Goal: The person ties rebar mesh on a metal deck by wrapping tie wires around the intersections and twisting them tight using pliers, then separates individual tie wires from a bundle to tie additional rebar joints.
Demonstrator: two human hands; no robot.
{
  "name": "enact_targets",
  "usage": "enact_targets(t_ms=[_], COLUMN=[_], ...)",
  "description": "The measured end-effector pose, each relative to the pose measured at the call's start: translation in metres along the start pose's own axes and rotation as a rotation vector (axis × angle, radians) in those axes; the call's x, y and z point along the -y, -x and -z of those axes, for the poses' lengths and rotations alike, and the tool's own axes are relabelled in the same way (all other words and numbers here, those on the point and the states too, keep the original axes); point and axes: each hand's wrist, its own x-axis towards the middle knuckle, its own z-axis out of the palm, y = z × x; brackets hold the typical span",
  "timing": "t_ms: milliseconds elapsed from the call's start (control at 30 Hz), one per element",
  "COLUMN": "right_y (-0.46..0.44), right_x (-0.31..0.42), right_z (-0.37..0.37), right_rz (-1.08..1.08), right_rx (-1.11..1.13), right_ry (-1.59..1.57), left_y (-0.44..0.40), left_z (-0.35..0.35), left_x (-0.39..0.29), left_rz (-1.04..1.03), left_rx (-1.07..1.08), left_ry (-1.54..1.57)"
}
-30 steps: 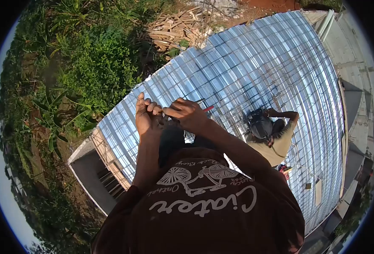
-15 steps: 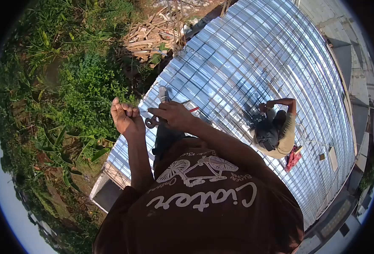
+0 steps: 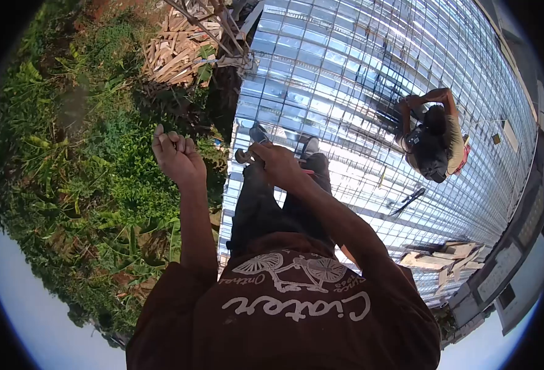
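Left hand (image 3: 178,159): half-curling, now separating leftward from the right; cannot tell whether holding anything. Right hand (image 3: 278,165): gripping a red-handled tool (image 3: 243,156) over the metal grid's (image 3: 346,68) left edge. Two-handed handling: apparently pausing.

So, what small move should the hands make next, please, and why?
I would probably bring the left hand in toward the metal tool: the right hand grips that tool, while the left is raised apart from it, fingers curled, seen against the plants. Whether the left holds anything, I cannot tell.
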Motion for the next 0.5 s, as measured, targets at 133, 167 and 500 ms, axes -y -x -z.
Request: enact_targets(t_ms=[133,167,500], right_y=[-0.005,-0.006,-0.032], right_x=[-0.042,-0.060,-0.408], right_z=[-0.002,-0.006,-0.150], right_rz=[0.009,-0.052,-0.267], right_rx=[-0.095,-0.025,-0.222], right_ry=[-0.018,0.000,-0.458], left_y=[-0.050,-0.064,-0.229], left_z=[0.005,0.012,0.141], left_x=[0.040,0.054,0.345], left_rz=[0.084,0.098,0.296], left_rx=[-0.041,-0.038,-0.222], left_ry=[-0.029,-0.031,-0.231])
